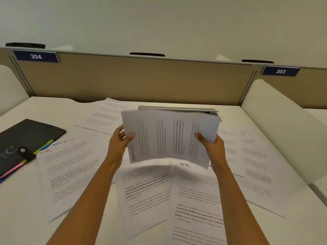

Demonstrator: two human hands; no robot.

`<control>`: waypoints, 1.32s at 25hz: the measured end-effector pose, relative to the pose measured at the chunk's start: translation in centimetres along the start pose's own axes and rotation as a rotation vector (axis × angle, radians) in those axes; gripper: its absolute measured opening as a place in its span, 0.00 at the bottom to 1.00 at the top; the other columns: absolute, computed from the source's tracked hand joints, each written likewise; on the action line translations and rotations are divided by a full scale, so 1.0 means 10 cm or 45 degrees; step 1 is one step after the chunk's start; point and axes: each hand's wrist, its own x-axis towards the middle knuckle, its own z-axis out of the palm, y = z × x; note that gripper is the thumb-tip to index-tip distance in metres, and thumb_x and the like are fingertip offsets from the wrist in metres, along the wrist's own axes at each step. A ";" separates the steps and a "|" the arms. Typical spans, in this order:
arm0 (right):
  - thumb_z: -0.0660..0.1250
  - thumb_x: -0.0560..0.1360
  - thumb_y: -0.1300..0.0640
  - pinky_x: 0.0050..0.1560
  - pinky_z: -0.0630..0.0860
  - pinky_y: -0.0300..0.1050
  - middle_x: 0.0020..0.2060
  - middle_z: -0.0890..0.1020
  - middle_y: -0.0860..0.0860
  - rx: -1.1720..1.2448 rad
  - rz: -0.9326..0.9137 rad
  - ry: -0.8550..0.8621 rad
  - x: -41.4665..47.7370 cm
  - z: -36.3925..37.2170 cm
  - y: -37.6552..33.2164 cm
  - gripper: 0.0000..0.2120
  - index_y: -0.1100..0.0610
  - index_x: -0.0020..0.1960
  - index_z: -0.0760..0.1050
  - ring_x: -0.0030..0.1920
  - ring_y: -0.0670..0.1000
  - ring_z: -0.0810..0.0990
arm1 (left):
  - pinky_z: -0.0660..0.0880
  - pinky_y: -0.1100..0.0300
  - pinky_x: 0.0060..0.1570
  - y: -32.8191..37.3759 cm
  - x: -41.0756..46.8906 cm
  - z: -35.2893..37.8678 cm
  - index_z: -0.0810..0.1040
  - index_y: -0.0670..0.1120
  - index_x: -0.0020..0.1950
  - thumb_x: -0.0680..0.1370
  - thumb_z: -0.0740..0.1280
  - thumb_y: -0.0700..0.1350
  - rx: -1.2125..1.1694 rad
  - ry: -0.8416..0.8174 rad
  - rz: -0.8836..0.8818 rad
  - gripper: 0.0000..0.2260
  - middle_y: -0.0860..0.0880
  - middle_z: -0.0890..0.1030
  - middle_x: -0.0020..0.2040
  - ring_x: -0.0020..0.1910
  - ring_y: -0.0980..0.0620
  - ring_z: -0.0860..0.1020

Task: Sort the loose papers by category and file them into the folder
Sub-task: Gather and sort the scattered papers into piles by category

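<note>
I hold a small stack of printed sheets [168, 137] upright above the middle of the desk, turned sideways so the text lines run vertically; it is motion-blurred. My left hand [119, 140] grips its left edge and my right hand [210, 141] grips its right edge. Loose printed papers lie spread over the desk: one marked "HR" [196, 200] below the stack, one marked "HR SPORTS" [70, 167] to the left, one marked "SPORTS" [104, 115] at the back. The black expanding folder [26, 137] with coloured tabs and a snap strap lies shut at the far left.
More sheets [251, 165] lie on the right half of the white desk [21, 218]. A grey cable tray slot [177, 108] sits behind the held stack. A tan partition [134, 78] with labels 304 and 303 closes the back; white side panels flank the desk.
</note>
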 end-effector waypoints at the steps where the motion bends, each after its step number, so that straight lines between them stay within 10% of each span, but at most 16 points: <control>1: 0.70 0.72 0.53 0.46 0.79 0.48 0.45 0.81 0.50 -0.004 0.023 -0.015 -0.01 -0.03 0.08 0.09 0.49 0.51 0.73 0.45 0.52 0.81 | 0.77 0.45 0.54 -0.03 -0.03 0.05 0.72 0.48 0.61 0.77 0.65 0.42 0.087 -0.004 0.021 0.13 0.51 0.81 0.52 0.51 0.47 0.80; 9: 0.69 0.73 0.54 0.41 0.78 0.42 0.44 0.80 0.46 0.109 -0.040 0.032 0.09 -0.14 -0.01 0.08 0.45 0.48 0.72 0.43 0.50 0.81 | 0.78 0.57 0.46 0.12 -0.13 0.27 0.74 0.53 0.53 0.76 0.64 0.49 0.221 0.137 0.244 0.06 0.52 0.81 0.49 0.44 0.52 0.80; 17: 0.70 0.73 0.56 0.48 0.81 0.55 0.48 0.83 0.53 0.089 0.120 -0.068 0.11 -0.14 0.19 0.07 0.50 0.49 0.76 0.45 0.56 0.83 | 0.77 0.55 0.46 0.13 -0.08 0.24 0.75 0.47 0.55 0.75 0.63 0.53 0.551 0.110 0.207 0.14 0.48 0.80 0.49 0.42 0.50 0.78; 22: 0.72 0.71 0.59 0.54 0.78 0.60 0.52 0.82 0.56 0.396 0.304 -0.024 0.13 0.05 0.17 0.19 0.58 0.60 0.73 0.51 0.58 0.82 | 0.71 0.55 0.59 0.32 0.09 0.04 0.70 0.46 0.67 0.76 0.68 0.45 0.621 0.435 0.195 0.20 0.46 0.74 0.66 0.63 0.46 0.74; 26: 0.70 0.72 0.64 0.54 0.78 0.58 0.57 0.80 0.59 0.720 0.523 -0.022 0.01 0.60 0.27 0.22 0.61 0.65 0.71 0.53 0.58 0.80 | 0.66 0.48 0.66 0.38 0.14 -0.18 0.52 0.47 0.75 0.74 0.70 0.48 0.201 0.455 -0.352 0.37 0.45 0.63 0.73 0.71 0.43 0.64; 30: 0.69 0.72 0.64 0.58 0.75 0.59 0.59 0.78 0.59 0.798 0.593 0.007 -0.17 1.32 0.31 0.24 0.62 0.67 0.69 0.54 0.57 0.79 | 0.77 0.53 0.46 0.30 0.21 -0.44 0.68 0.40 0.69 0.78 0.65 0.43 -0.237 0.182 -0.494 0.20 0.44 0.79 0.53 0.55 0.45 0.77; 33: 0.70 0.72 0.64 0.57 0.76 0.59 0.59 0.79 0.58 0.774 0.601 -0.024 -0.32 1.78 0.33 0.24 0.59 0.67 0.69 0.55 0.57 0.79 | 0.76 0.53 0.47 0.31 0.35 -0.77 0.71 0.40 0.67 0.80 0.61 0.38 -0.181 0.222 -0.448 0.16 0.42 0.79 0.58 0.49 0.47 0.78</control>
